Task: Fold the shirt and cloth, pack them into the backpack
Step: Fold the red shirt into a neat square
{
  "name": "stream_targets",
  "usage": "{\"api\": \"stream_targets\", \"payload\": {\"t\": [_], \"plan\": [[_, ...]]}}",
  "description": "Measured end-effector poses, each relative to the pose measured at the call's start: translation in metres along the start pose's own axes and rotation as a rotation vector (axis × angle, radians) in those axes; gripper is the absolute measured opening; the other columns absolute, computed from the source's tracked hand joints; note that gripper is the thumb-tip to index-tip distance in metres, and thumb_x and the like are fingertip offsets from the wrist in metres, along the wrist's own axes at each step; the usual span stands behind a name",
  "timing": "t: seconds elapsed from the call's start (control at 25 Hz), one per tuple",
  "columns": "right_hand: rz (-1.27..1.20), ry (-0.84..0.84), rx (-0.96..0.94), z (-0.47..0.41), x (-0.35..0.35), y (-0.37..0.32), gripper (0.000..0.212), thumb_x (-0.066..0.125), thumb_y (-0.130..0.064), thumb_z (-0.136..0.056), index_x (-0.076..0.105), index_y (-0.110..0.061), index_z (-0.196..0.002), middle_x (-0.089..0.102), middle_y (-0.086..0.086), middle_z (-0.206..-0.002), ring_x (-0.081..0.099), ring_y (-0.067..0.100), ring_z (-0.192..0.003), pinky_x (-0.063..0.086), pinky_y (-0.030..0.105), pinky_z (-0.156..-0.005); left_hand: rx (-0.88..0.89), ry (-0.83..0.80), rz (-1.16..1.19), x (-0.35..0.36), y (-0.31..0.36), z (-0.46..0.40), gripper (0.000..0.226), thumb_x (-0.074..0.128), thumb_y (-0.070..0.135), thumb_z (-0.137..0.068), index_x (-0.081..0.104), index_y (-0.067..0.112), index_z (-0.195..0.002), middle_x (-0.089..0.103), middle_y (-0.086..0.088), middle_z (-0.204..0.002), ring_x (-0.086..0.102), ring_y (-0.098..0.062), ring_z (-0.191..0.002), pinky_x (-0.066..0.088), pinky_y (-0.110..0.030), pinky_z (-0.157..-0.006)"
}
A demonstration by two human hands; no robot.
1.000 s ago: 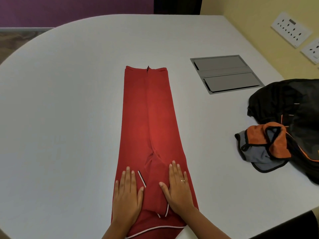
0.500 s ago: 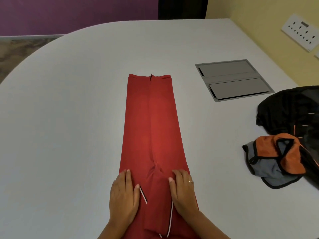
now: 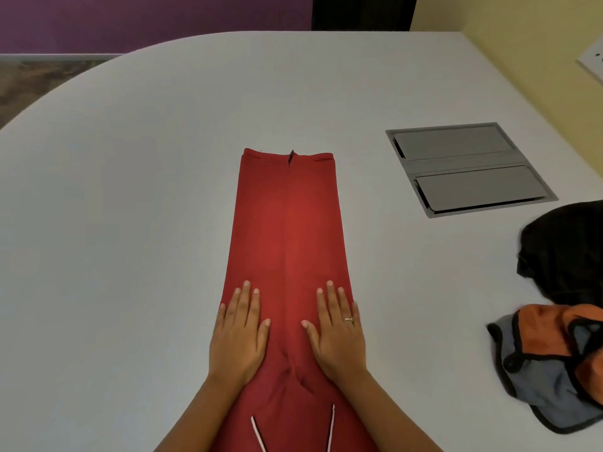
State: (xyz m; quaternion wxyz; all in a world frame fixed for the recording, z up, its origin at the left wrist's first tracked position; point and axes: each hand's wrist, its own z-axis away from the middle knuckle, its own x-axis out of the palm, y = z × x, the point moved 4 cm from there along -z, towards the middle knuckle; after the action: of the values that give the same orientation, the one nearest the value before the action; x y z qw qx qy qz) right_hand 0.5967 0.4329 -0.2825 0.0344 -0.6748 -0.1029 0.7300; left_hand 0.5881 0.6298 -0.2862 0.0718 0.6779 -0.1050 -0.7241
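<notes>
On the white table (image 3: 114,256), head view, centre: one red shirt (image 3: 287,230), folded lengthwise into a long narrow strip that runs away from the person, its far end squared off with a small dark tab at the middle. A centre crease runs down the strip. White piping shows as two thin lines on the near end, by the bottom edge of the frame.

Left hand (image 3: 239,334): flat on the left half of the shirt, palm down, fingers straight and close together, thumb spread inward; it grasps nothing and presses on the fabric, its outer edge along the shirt's left border.

Right hand (image 3: 337,331): flat on the right half of the shirt, palm down, fingers straight, thumb spread inward; it grasps nothing. A ring (image 3: 348,319) sits on one finger. The two hands lie level with each other, apart, with the centre crease between them.

Right of the shirt, well apart: an orange and grey cloth (image 3: 551,363) with black edging, crumpled. Just behind it, at the right frame edge, a black backpack (image 3: 567,249), partly cut off.

Far right of table: a grey recessed panel (image 3: 470,168) with two flaps, both lying flat.
</notes>
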Motion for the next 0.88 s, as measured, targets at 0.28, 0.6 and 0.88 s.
{"api": "stream_targets", "payload": {"t": [0.28, 0.6, 0.88], "plan": [[0.003, 0.104, 0.029, -0.056, -0.009, -0.008, 0.063, 0.026, -0.047, -0.098, 0.032, -0.008, -0.147, 0.025, 0.010, -0.156, 0.019, 0.028, -0.144, 0.014, 0.047, -0.117, -0.110, 0.092, 0.015, -0.012, -0.002, -0.069, 0.063, 0.026, 0.033, -0.093, 0.027, 0.001, -0.147, 0.021, -0.016, -0.156, 0.021, -0.030, -0.144, 0.019, -0.049, -0.115], [0.043, 0.060, -0.098, -0.160, -0.005, -0.011, 0.066, 0.021, -0.056, -0.096, 0.032, -0.016, -0.148, 0.026, 0.006, -0.156, 0.023, 0.026, -0.144, 0.021, 0.049, -0.115, 0.091, 0.024, -0.072, -0.008, -0.006, -0.177, 0.060, 0.022, 0.042, -0.095, 0.033, 0.015, -0.147, 0.028, -0.006, -0.155, 0.028, -0.027, -0.142, 0.026, -0.049, -0.111], [0.073, 0.068, 0.025, -0.238, -0.028, 0.024, 0.076, 0.000, -0.055, -0.091, 0.014, -0.011, -0.151, 0.004, 0.007, -0.160, 0.001, 0.028, -0.147, 0.000, 0.047, -0.117, -0.092, 0.069, -0.045, -0.034, -0.051, -0.248, 0.067, 0.010, 0.041, -0.092, 0.009, 0.009, -0.152, 0.004, -0.010, -0.160, 0.000, -0.027, -0.148, 0.002, -0.047, -0.118]]}}
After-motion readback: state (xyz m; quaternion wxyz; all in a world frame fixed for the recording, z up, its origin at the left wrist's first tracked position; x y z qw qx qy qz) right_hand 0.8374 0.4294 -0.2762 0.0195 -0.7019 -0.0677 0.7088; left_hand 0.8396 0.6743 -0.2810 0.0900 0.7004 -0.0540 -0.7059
